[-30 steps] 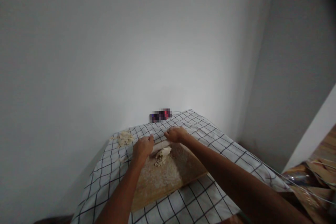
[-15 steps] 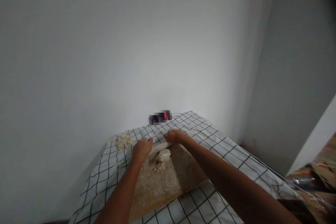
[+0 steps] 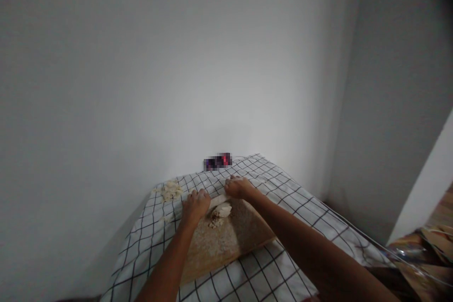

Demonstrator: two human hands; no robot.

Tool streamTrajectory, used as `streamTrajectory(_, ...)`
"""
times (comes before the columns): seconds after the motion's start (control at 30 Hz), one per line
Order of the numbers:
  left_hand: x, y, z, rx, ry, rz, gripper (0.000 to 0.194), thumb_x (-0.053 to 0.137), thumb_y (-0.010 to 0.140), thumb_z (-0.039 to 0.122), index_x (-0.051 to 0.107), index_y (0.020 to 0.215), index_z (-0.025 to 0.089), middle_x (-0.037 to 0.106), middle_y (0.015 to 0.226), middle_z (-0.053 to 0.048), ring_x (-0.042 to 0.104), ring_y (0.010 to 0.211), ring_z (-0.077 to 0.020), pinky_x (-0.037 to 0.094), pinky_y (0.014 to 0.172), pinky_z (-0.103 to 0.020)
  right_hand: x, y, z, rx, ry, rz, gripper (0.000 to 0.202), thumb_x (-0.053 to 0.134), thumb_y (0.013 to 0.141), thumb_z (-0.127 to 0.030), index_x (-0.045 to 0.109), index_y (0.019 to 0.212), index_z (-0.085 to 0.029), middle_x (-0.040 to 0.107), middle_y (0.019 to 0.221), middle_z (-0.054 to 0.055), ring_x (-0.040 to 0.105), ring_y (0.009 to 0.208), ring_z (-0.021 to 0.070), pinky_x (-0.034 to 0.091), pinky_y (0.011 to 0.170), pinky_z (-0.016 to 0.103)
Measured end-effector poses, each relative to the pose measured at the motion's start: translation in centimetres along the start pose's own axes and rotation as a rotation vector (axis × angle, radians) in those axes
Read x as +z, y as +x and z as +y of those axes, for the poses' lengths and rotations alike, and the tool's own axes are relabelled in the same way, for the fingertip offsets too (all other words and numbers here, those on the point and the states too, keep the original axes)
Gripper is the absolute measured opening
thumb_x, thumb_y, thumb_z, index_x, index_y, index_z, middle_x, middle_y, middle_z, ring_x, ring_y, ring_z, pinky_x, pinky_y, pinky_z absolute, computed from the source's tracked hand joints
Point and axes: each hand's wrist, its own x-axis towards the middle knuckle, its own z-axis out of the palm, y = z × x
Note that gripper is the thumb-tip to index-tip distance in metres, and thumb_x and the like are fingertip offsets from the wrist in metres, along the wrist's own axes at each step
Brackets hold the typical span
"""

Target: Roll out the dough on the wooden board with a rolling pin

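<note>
A pale rolling pin [image 3: 218, 201] spans the far part of a wooden board [image 3: 212, 255] dusted with flour. My left hand [image 3: 197, 201] is closed round the pin's left end, and my right hand [image 3: 238, 187] grips its right end. Just on the near side of the pin lies a lump of dough [image 3: 222, 210], with crumbly bits [image 3: 215, 222] at its lower left. Both ends of the pin are covered by my fingers.
Several pale dough pieces [image 3: 171, 190] lie on the checked tablecloth [image 3: 300, 219] at the far left. A blurred-out dark and red object [image 3: 218, 162] stands against the white wall [image 3: 226, 56]. Cardboard and plastic wrapping [image 3: 421, 255] are at the lower right.
The camera view has shifted slightly, so the table appears a little lower and to the right. My left hand's fingers now lie more over the pin; both hands still hold it.
</note>
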Motion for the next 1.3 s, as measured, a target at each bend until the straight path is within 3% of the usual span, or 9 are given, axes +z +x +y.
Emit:
streamTrajectory(0.13,0.4,-2.1,0.5,0.029,0.027,0.090,0.046,0.040,0.115,0.026,0.079,0.138,0.017,0.078,0.141,-0.025,0.074,0.135,-0.0429,0.062,0.111,-0.062,0.0,-1.4,-0.6,0.014,-0.007,0.055,0.040,0.049,0.116,-0.032,0.082,0.135,-0.021,0.079,0.147,0.020,0.077,0.134,0.0377,0.066,0.105,0.053)
streamTrajectory(0.3,1.1,-4.2,0.5,0.128,0.029,0.179,0.046,0.044,0.115,0.023,0.081,0.141,0.019,0.069,0.164,-0.024,0.058,0.157,-0.0493,0.052,0.122,-0.075,-0.3,-3.5,-1.2,0.001,-0.040,0.074,0.047,0.041,0.118,-0.032,0.086,0.126,-0.021,0.081,0.145,0.019,0.077,0.133,0.0362,0.065,0.105,0.050)
streamTrajectory(0.53,0.8,-6.6,1.2,0.152,0.028,0.226,0.052,0.039,0.116,0.021,0.074,0.155,0.012,0.069,0.164,-0.025,0.064,0.156,-0.0405,0.055,0.123,-0.060,-0.1,-7.1,-1.9,0.008,-0.033,0.100,0.047,0.039,0.119,-0.029,0.083,0.129,-0.018,0.083,0.138,0.020,0.077,0.132,0.0346,0.060,0.110,0.046)
streamTrajectory(0.63,0.3,-7.5,1.7,0.158,-0.014,0.260,0.054,0.040,0.117,0.026,0.070,0.159,0.012,0.070,0.163,-0.024,0.065,0.155,-0.0399,0.052,0.126,-0.060,0.1,-8.8,-1.9,0.037,0.019,0.098,0.050,0.034,0.122,-0.029,0.079,0.139,-0.019,0.079,0.149,0.020,0.075,0.137,0.0322,0.058,0.113,0.044)
streamTrajectory(0.77,0.5,-8.8,2.0,0.182,-0.095,0.296,0.054,0.041,0.116,0.025,0.070,0.159,0.012,0.068,0.166,-0.021,0.060,0.161,-0.0399,0.045,0.133,-0.064,0.5,-11.0,-2.0,-0.011,-0.038,0.057,0.042,0.047,0.118,-0.029,0.073,0.150,-0.021,0.076,0.154,0.021,0.070,0.146,0.0367,0.060,0.108,0.046)
streamTrajectory(0.93,1.9,-10.8,1.9,0.186,-0.178,0.354,0.057,0.038,0.116,0.028,0.067,0.164,0.015,0.063,0.174,-0.017,0.053,0.168,-0.0348,0.035,0.143,-0.062,0.1,-12.7,-2.8,0.064,0.040,0.115,0.046,0.037,0.123,-0.034,0.080,0.138,-0.023,0.076,0.156,0.017,0.070,0.147,0.0317,0.055,0.118,0.046)
streamTrajectory(1.07,2.7,-12.5,1.7,0.185,-0.225,0.352,0.059,0.037,0.116,0.027,0.066,0.166,0.019,0.062,0.175,-0.014,0.053,0.168,-0.0324,0.037,0.144,-0.058,-0.6,-13.4,-3.7,0.056,0.056,0.158,0.047,0.039,0.122,-0.035,0.083,0.137,-0.022,0.075,0.159,0.015,0.066,0.153,0.0277,0.046,0.129,0.041)
streamTrajectory(1.2,2.4,-13.5,1.5,0.186,-0.225,0.321,0.058,0.038,0.115,0.028,0.069,0.163,0.020,0.065,0.173,-0.011,0.055,0.167,-0.0329,0.038,0.144,-0.057,-1.2,-14.3,-4.4,0.085,0.069,0.169,0.047,0.040,0.122,-0.033,0.083,0.136,-0.021,0.076,0.158,0.014,0.064,0.155,0.0265,0.040,0.134,0.041)
streamTrajectory(1.3,1.9,-14.1,1.5,0.201,-0.232,0.310,0.056,0.040,0.115,0.028,0.070,0.162,0.022,0.066,0.172,-0.010,0.056,0.166,-0.0326,0.040,0.143,-0.059,-1.4,-15.0,-4.7,0.111,0.089,0.148,0.048,0.040,0.123,-0.034,0.085,0.126,-0.020,0.082,0.147,0.015,0.073,0.142,0.0272,0.046,0.127,0.041)
